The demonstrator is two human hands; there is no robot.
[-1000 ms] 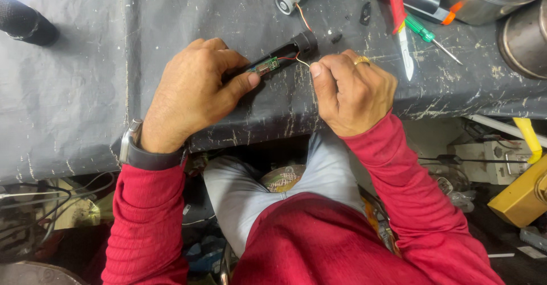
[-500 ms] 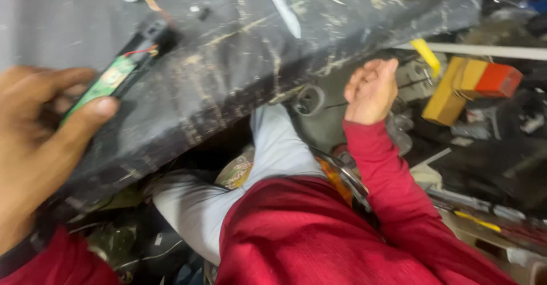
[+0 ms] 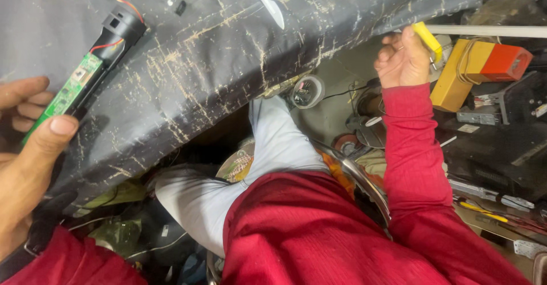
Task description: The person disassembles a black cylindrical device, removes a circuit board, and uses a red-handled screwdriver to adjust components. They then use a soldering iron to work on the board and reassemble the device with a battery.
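At the left edge of the dark table, the left hand pinches the long green board; it points up and right. Far right, the right hand wraps around a yellow tool.

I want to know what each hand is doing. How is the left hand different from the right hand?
The left hand holds a green circuit board on the dark table cover; the right hand reaches off the table edge and grips a yellow tool. The left hand's thumb presses flat, while the right hand's fingers curl. Both wear red sleeves.
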